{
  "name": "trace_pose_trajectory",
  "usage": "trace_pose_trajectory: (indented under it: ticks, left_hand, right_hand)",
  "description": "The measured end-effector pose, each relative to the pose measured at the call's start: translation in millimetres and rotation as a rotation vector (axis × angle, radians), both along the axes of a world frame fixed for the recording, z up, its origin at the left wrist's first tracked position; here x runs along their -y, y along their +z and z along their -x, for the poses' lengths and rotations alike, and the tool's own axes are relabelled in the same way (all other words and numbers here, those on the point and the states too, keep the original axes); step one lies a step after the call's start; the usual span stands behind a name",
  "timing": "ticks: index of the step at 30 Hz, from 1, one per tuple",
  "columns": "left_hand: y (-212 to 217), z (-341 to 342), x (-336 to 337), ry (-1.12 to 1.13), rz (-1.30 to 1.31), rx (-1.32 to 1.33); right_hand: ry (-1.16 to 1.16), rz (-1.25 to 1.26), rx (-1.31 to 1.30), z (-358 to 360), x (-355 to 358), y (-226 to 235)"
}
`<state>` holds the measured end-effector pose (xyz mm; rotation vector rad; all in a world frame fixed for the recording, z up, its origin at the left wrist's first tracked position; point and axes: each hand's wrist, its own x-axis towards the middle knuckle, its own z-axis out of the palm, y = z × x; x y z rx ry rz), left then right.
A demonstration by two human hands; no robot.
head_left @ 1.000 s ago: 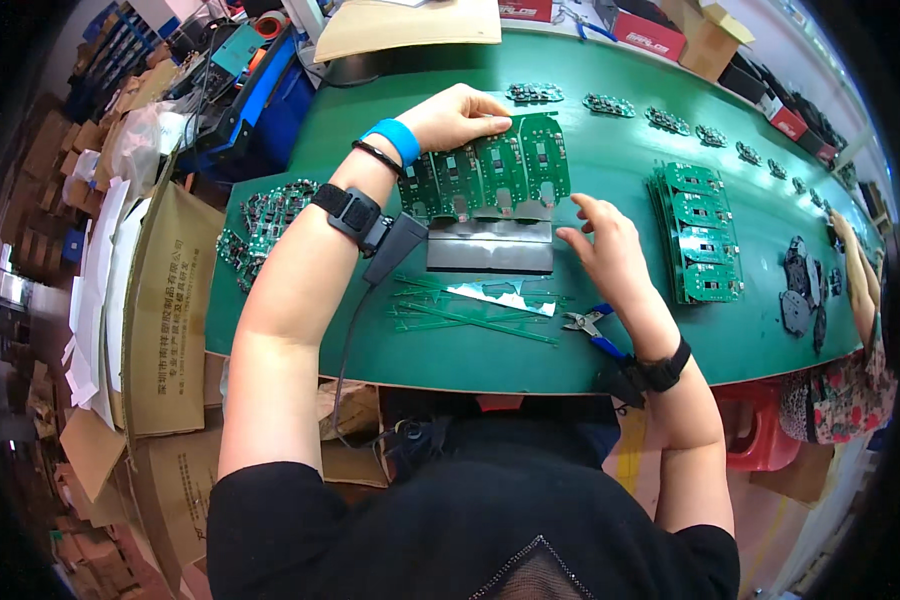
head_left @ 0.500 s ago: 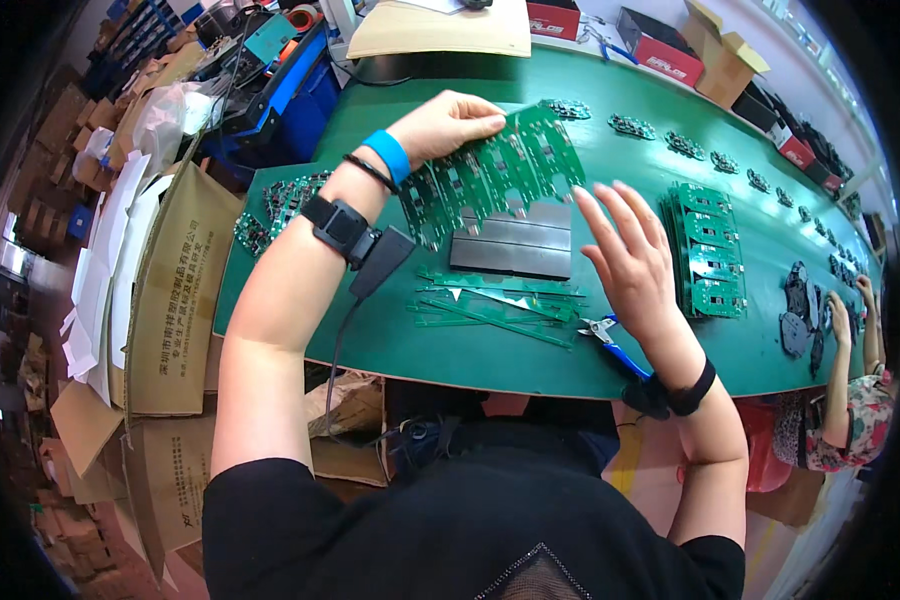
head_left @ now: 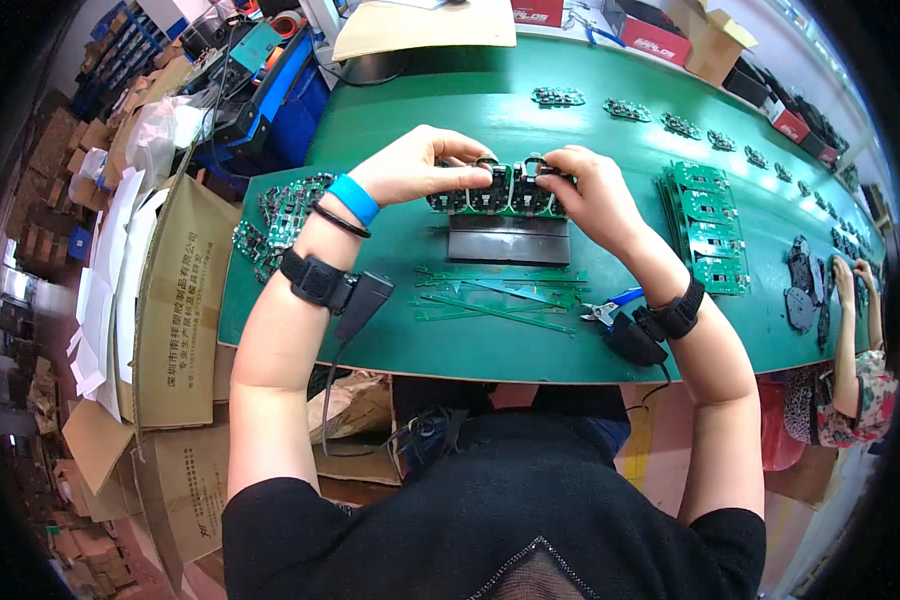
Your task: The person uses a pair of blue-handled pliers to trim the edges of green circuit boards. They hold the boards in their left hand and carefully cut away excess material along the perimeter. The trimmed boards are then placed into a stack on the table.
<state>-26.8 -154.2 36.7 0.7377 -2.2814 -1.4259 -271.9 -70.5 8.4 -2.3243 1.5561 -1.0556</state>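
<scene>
A green circuit board panel, its dark parts now facing me, is tilted at the far edge of a grey metal block. My left hand pinches its upper edge left of centre. On the right, the fingers of my right hand are closed on the same edge. Thin green board strips lie scattered on the near side of the block. Blue-handled cutters rest by my right wrist, partly hidden by the wrist device.
Upright board panels stand to the right; loose boards are heaped at left. Small board groups run in a row along the green table. At far right, a co-worker's hands are near black parts. Cardboard borders the left.
The panel has come down from the air to the block and been turned over. My right hand, open before, has moved up and taken hold of it.
</scene>
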Motion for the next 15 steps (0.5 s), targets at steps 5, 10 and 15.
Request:
trace_pose_trajectory:
  ticks: [5,10,15]
  left_hand:
    - [-15.7,1.4,7.8,0.028,0.074,0.01]
    - [-18.4,2.6,11.0,0.064,0.139,0.021]
    - [-11.3,0.9,8.2,0.022,0.119,0.036]
  right_hand:
    - [-0.002,-0.027,-0.008,-1.5,3.7,1.1]
    - [-0.008,0.018,-0.026,-1.7,6.3,-2.1]
    - [0.0,-0.011,-0.024,-0.5,4.3,0.5]
